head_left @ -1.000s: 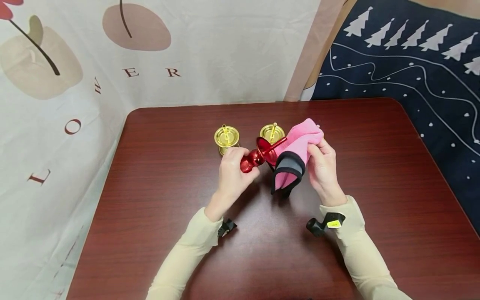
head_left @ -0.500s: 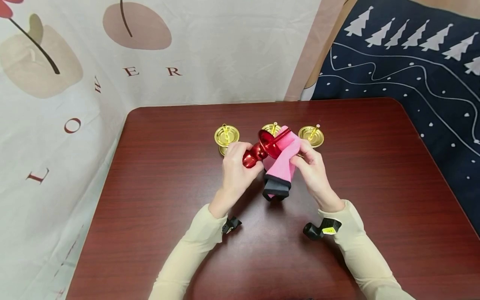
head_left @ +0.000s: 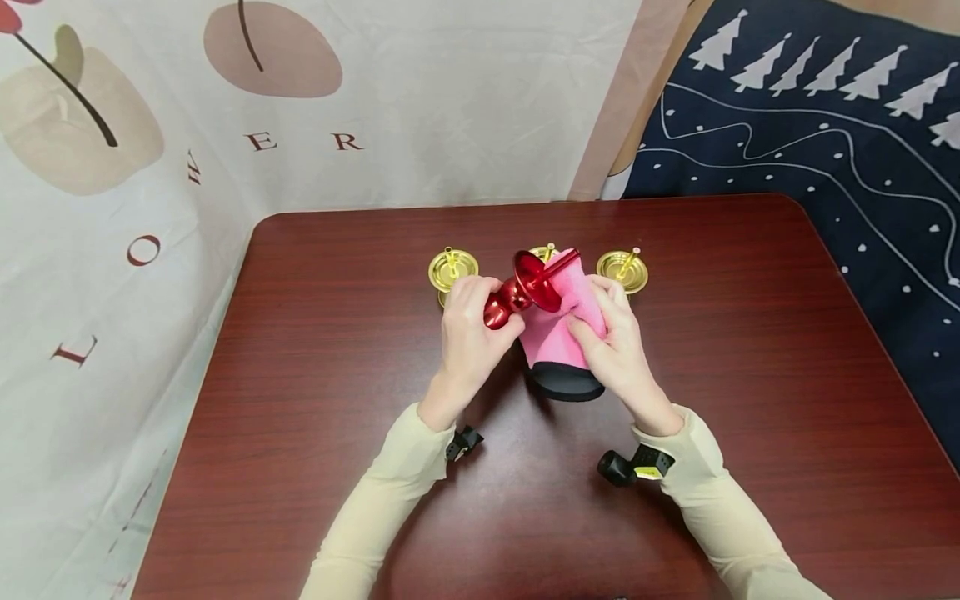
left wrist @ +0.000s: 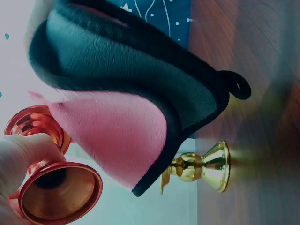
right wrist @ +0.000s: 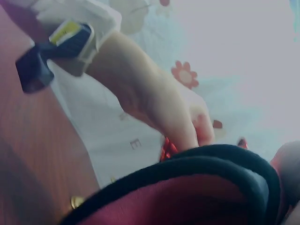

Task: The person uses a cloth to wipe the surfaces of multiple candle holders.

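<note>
My left hand (head_left: 468, 333) grips a shiny red candlestick (head_left: 534, 282) by its lower part, holding it tilted above the table with its dish and thin tip pointing up to the right. In the left wrist view the candlestick's hollow base (left wrist: 63, 194) faces the camera. My right hand (head_left: 617, 346) pinches a pink cloth (head_left: 551, 340) with black edging and holds it against the dish and tip. Its lower edge hangs down, and a small black loop (left wrist: 241, 85) shows at one corner. The cloth hides part of the right hand's fingers.
Three gold candlesticks stand in a row behind the hands: a left one (head_left: 453, 271), a middle one (head_left: 543, 251) mostly hidden by the cloth, and a right one (head_left: 622, 272). They rest on a dark red-brown table (head_left: 322, 375). A printed fabric (head_left: 465, 100) hangs behind.
My right hand has moved left with the cloth, bringing it closer around the red candlestick's dish and tip. The right gold candlestick has come into sight. The red candlestick has shifted slightly away from me.
</note>
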The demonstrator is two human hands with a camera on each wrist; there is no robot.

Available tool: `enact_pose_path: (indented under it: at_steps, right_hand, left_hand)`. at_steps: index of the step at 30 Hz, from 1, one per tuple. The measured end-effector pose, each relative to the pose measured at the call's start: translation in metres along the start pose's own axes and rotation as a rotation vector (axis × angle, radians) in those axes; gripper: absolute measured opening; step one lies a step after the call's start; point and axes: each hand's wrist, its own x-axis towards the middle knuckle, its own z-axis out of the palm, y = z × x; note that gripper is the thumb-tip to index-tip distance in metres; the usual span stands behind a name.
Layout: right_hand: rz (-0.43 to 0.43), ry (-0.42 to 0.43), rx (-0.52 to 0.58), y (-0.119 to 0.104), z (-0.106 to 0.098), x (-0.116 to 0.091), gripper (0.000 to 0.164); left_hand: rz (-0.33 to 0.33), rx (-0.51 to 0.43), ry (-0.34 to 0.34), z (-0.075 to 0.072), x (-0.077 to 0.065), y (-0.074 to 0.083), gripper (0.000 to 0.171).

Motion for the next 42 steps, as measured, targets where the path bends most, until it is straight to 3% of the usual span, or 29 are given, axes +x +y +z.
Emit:
enact_pose_path:
  at_steps: [12,20,27,33,38,42]
  right_hand:
    - [-0.268,0.168,-0.26,0.006,-0.015,0.004,0.036]
    - [-0.409,0.162,-0.37,0.002,-0.01,0.006,0.036]
    - [-0.461,0.095,-0.48,0.003,-0.007,0.004,0.03]
    - [-0.382,-0.016,-0.322,0.0,-0.014,0.001,0.036]
    - [-0.308,-0.028,-0.167,-0.006,-0.02,-0.002,0.043]
    - [-0.31,-0.037,-0.146,-0.006,-0.019,-0.002,0.044]
  left_hand:
    - [0.003,-0.024,-0.01,-0.003,-0.002,-0.004,0.023]
    - [0.01,-0.033,-0.044,-0.002,-0.002,-0.002,0.022]
    - [0.038,0.02,-0.055,0.0,-0.003,0.002,0.021]
    - [0.069,0.095,-0.06,0.001,-0.004,0.001,0.022]
    - [0.084,0.115,-0.03,0.001,-0.003,-0.002,0.022]
    - [0.076,0.083,-0.022,0.001,-0.004,-0.004,0.023]
